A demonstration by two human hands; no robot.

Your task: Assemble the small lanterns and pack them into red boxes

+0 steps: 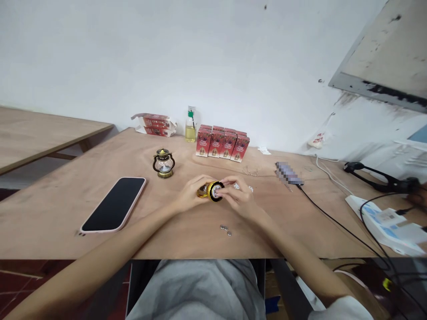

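Note:
Both my hands meet over the middle of the wooden table (187, 242). My left hand (190, 192) grips a small gold lantern (211, 190) lying on its side, its black-rimmed base facing me. My right hand (237, 194) holds the lantern's base rim with its fingertips. Three small silver button cells (225, 229) lie on the table just in front of my hands. A second, upright gold and black lantern (163, 163) stands to the back left of my left hand.
A phone in a pink case (115, 204) lies screen up on the left. Several red boxes (222, 143), an oil bottle (190, 126) and flattened red cartons (154, 124) line the back wall. Black cables (336, 222) and a white package (387, 222) crowd the right side.

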